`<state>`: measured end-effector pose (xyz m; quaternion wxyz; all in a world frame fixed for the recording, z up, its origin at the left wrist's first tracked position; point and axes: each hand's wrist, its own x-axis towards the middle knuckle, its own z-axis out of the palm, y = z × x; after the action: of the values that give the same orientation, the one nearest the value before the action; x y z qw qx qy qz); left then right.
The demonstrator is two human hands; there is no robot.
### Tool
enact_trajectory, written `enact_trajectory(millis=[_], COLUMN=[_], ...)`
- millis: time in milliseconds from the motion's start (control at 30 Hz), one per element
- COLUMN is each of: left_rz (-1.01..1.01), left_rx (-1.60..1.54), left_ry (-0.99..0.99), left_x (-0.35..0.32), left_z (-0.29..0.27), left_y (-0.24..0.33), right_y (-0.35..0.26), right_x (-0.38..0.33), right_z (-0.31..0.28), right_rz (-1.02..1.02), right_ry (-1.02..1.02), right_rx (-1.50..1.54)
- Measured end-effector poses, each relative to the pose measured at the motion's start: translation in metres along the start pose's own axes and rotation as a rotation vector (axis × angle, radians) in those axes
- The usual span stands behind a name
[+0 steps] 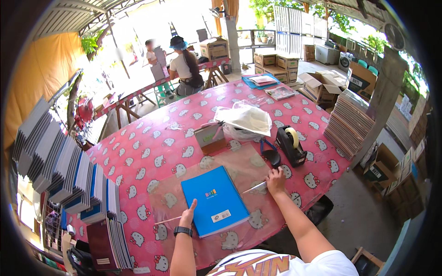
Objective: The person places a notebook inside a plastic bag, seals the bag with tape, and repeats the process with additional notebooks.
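A blue spiral notebook (214, 198) with a white label lies tilted on a clear plastic sheet (170, 198). My left hand (188, 215) grips its left edge, thumb on top, the other fingers mostly hidden. A thin, pale, ruler-like strip (254, 188) shows at the notebook's right side and seems to run beneath it, with a thin end out at the left. My right hand (276, 181) is closed on the strip's right end, next to a black rounded object (273, 159). Blue-handled pliers or scissors (266, 145) lie just beyond.
Black tape dispenser (291, 147), small box (209, 139) and white plastic bag (244, 120) stand beyond the notebook. Stacked notebooks (69, 161) line the left edge; a tall stack (347, 122) stands right. Cartons (322, 87) lie behind. Another person (186, 69) sits at a far table.
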<state>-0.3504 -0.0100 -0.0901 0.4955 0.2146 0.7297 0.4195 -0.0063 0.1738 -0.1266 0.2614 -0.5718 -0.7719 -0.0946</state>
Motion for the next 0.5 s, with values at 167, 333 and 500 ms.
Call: enact_trajectory(millis=[167, 333, 500], left_rz=[0.359, 0.17, 0.357], left_rx=[0.645, -0.034, -0.076], left_ry=[0.255, 0.158, 0.273], left_x=[0.036, 0.027, 0.035], left_z=[-0.037, -0.025, 0.001], left_y=[-0.045, -0.045, -0.06], right_y=[0.002, -0.003, 0.014], right_x=[0.001, 0.012, 0.007], right_z=[0.009, 0.008, 0.02], right_rz=[-0.041, 0.036, 0.079], right_ry=[0.15, 0.042, 0.065], right_rx=[-0.14, -0.223, -0.245])
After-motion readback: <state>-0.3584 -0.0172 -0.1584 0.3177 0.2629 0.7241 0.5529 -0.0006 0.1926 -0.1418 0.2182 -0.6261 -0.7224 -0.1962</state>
